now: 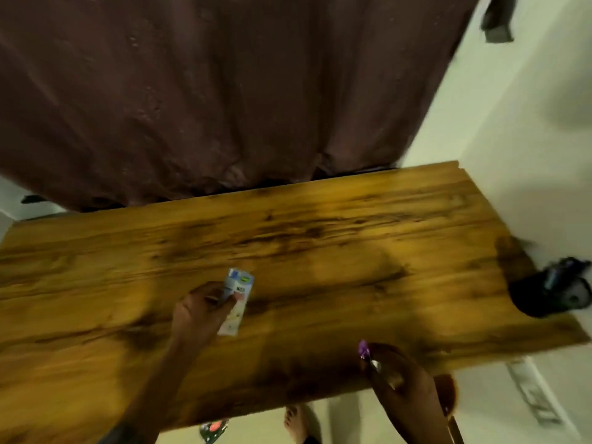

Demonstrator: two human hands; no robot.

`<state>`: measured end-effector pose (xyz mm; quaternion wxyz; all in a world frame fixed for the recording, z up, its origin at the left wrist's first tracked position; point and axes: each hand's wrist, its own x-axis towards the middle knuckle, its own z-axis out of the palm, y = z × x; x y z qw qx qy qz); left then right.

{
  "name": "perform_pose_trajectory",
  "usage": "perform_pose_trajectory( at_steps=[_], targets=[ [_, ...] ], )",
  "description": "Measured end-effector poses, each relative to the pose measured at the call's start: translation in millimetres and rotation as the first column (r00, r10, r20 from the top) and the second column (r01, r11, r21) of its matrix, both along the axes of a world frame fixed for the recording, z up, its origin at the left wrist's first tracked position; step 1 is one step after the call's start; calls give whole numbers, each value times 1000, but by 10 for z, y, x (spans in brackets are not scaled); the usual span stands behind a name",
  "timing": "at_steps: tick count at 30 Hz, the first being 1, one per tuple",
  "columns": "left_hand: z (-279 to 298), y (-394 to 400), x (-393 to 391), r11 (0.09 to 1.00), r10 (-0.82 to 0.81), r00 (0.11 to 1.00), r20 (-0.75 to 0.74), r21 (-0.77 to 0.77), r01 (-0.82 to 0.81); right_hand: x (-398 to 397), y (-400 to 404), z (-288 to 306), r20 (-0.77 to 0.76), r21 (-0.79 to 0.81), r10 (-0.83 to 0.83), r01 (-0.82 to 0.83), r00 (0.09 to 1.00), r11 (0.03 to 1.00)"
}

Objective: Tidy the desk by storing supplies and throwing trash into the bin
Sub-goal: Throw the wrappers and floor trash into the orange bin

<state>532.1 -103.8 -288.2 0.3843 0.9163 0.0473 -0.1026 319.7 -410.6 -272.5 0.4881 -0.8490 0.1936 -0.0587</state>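
two hands are working over the brown wood-grain desk. the left hand is pinching a small white-and-blue carton, label blurred, "mil" barely legible. the right hand is gripping a purple-tipped crumpled wrapper.

Left hand reaches forward with its fingers curled in a grip; right hand pinches, lower right.
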Motion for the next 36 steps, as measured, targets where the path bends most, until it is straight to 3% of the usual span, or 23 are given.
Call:
perform_pose_trajectory(
  at_steps=[4,8,13,19,29,32,36],
  targets=[
    [52,-862,-731,964,-91,981,-172,-264,43,-531,-364,5,34,15,-176,176,984,984],
    [-54,-1546,-1448,921,-234,922,-309,-373,109,-1140,-719,-62,-4,90,-332,331,943,939],
    [-70,-2213,-2305,895,-383,853,-355,-372,247,-1935,-1079,-175,-46,37,-436,438,899,898],
    [-168,-2706,-2918,890,-430,810,-399,-340,305,-2763,-1353,-343,-61,-14,-563,563,824,826],
    [-678,-3205,-3243,946,-298,714,-633,-294,134,-3298,-1598,-848,-290,93,-718,765,633,637],
    [-1012,-3351,-3242,966,-224,711,-666,-246,73,-3264,-1665,-1082,-342,133,-714,784,610,606],
    [-1494,-3565,-3215,971,-229,708,-667,-208,118,-3129,-1745,-1451,-373,174,-713,800,593,574]
  ],
)
